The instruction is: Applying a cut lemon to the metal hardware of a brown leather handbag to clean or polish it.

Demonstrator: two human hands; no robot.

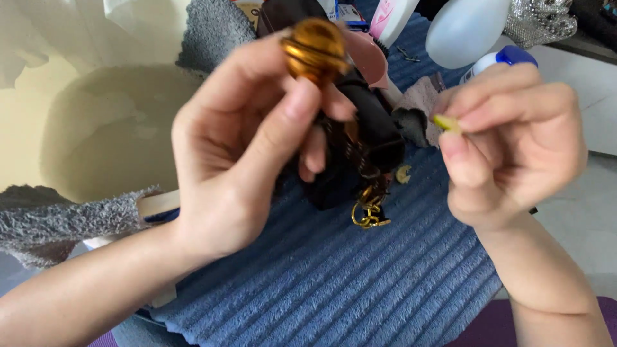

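Observation:
My left hand (247,144) is raised over a blue ribbed cloth and grips a dark brown pouch-like item (369,138) that carries a round gold metal knob (315,48) at its top. My thumb lies against the item just below the knob. A gold clasp and chain (369,212) dangles from its lower end. To the right, my right hand (514,141) pinches a small yellowish piece (447,122) between thumb and forefinger, a little apart from the pouch.
The blue ribbed cloth (360,283) covers the surface below. Grey fuzzy fabric (64,222) lies at the left and top. White plastic bottles (463,29), one with a blue cap (514,56), and a silvery sparkly item (543,22) stand at the back right.

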